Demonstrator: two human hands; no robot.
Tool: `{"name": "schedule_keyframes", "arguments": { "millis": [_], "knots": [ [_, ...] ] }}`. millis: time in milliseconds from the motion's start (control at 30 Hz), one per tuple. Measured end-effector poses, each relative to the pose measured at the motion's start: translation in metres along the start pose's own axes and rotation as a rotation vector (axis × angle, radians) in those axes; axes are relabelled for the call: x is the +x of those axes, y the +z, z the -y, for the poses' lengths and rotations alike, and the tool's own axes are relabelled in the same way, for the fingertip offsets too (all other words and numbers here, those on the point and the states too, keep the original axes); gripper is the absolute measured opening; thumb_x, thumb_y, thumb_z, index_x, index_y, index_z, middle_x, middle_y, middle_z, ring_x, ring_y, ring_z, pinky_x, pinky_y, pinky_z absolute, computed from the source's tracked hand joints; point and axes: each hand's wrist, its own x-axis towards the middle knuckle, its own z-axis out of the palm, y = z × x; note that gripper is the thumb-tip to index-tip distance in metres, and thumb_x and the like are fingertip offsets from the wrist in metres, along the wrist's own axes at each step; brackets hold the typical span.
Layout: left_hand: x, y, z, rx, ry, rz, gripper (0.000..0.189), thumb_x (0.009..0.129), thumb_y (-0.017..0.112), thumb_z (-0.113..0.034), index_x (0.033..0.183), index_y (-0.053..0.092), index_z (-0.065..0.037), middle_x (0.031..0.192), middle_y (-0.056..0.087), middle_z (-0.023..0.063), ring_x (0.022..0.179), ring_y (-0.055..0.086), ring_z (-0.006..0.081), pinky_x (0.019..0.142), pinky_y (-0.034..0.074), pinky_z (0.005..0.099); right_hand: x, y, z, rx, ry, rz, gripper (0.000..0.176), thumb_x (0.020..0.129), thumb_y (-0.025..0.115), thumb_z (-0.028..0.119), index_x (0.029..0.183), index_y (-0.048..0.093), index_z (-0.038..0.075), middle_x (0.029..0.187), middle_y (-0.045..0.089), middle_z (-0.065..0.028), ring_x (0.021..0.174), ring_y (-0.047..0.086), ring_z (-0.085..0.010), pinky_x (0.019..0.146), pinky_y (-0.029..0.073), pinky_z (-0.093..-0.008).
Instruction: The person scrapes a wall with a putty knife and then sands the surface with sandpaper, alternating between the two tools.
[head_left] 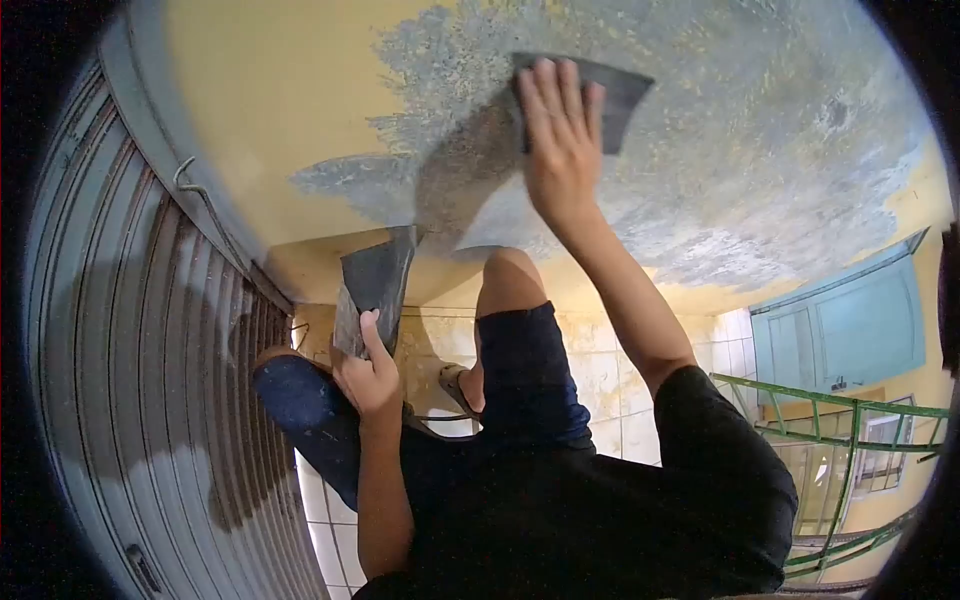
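Note:
My right hand (566,150) is raised against the wall, its fingers pressing on a dark flat putty spreader (625,105). The spreader lies against grey putty (740,150) smeared over the yellow wall (260,90). Lower down, my left hand (372,375) grips a dark sheet-like putty board (378,270), thumb on its face. That board is coated with grey on its lower part and is held above my bent left knee. The palm side of both hands is hidden.
On the left stands a ribbed metal shutter (130,330) with a metal hook (200,200). Pale tiles (620,400) cover the floor under my legs. To the right are a green metal frame (850,470) and a light blue door (860,330).

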Motion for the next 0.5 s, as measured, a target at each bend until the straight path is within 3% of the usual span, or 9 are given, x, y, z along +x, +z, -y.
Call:
{"name": "schedule_keyframes", "arguments": {
  "millis": [100,200,300,433,500],
  "knots": [
    [0.003,-0.005,0.000,-0.006,0.037,0.012,0.030,0.108,0.058,-0.019,0.108,0.076,0.004,0.110,0.075,0.0236,0.106,0.069,0.0426,0.093,0.052,0.0478,-0.005,0.000,0.001,-0.073,0.029,0.002,0.050,0.094,0.056,0.002,0.143,0.063,-0.001,0.155,0.057,-0.0166,0.153,0.042,-0.0401,0.125,0.024,-0.0640],
    [0.004,-0.007,0.002,0.054,0.018,0.010,0.029,0.108,0.057,-0.019,0.108,0.076,0.004,0.111,0.075,0.0231,0.105,0.069,0.0424,0.093,0.052,0.0477,0.026,0.023,0.028,0.045,0.020,-0.068,0.053,0.091,0.058,0.005,0.143,0.061,-0.005,0.157,0.052,-0.0228,0.153,0.036,-0.0493,0.125,0.024,-0.0647],
    [0.002,-0.007,-0.006,0.065,0.003,0.005,0.030,0.108,0.057,-0.020,0.109,0.076,0.004,0.111,0.076,0.0226,0.104,0.070,0.0415,0.093,0.052,0.0474,0.048,0.038,0.054,0.172,-0.012,-0.096,0.053,0.091,0.058,0.005,0.143,0.061,-0.004,0.158,0.052,-0.0213,0.154,0.036,-0.0461,0.124,0.026,-0.0645],
    [-0.002,0.002,-0.006,0.014,-0.024,-0.008,0.033,0.108,0.058,-0.023,0.108,0.077,0.004,0.111,0.076,0.0222,0.104,0.070,0.0409,0.093,0.051,0.0473,0.031,0.004,0.016,0.177,-0.080,-0.013,0.054,0.090,0.058,0.003,0.143,0.061,-0.004,0.157,0.053,-0.0204,0.154,0.038,-0.0429,0.124,0.027,-0.0642],
    [-0.001,0.004,-0.010,0.036,-0.048,-0.010,0.035,0.108,0.058,-0.025,0.106,0.078,0.004,0.110,0.076,0.0228,0.103,0.070,0.0408,0.092,0.052,0.0469,0.009,-0.009,-0.007,0.019,0.028,-0.027,0.055,0.089,0.059,0.000,0.143,0.061,-0.004,0.157,0.053,-0.0192,0.154,0.039,-0.0403,0.124,0.026,-0.0636]
  ]
}}
